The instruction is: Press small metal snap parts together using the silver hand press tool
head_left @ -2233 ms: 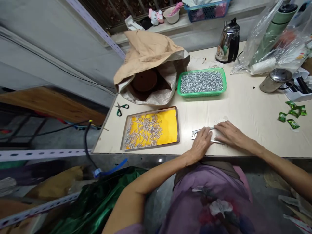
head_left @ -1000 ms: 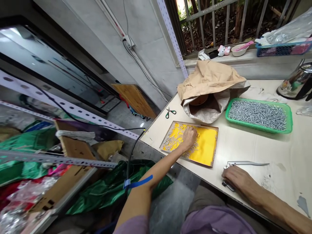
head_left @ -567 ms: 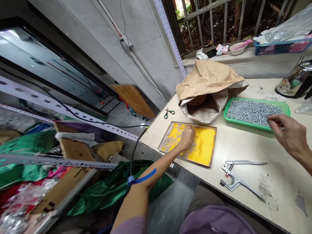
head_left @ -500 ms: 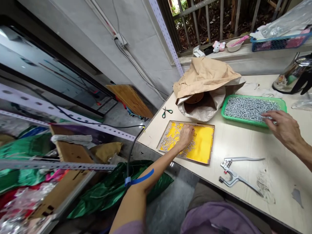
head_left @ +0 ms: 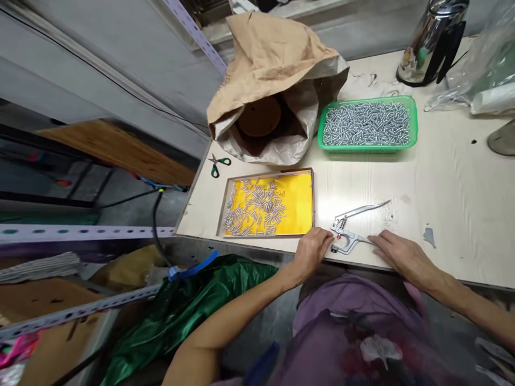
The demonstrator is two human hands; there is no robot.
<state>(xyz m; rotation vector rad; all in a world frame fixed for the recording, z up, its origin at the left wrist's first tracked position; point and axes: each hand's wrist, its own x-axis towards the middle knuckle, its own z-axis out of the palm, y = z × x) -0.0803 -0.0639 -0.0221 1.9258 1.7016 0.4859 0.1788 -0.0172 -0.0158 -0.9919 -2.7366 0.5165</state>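
Note:
Silver snap-fastener pliers lie near the table's front edge, their two handles spread apart. My right hand is closed over the end of the lower handle, which disappears beneath the fingers. Close to the pliers' jaw end is my left hand, fingers pinched together; whatever is in them is too small or hidden to name. Just beyond the left hand sits a shallow box with a yellow bottom, many small silver metal pins scattered over its left part. A green basket farther back is filled with similar silver pieces.
A large brown paper bag gapes toward me, a round brown object inside. Green-handled scissors lie left of it. A steel kettle and clear plastic bags stand at the back right. A perforated metal rail runs along the left.
My left hand has left the yellow-bottomed box and come beside the pliers' jaws. My right hand has moved from the green basket down onto the pliers' handle. The view has shifted.

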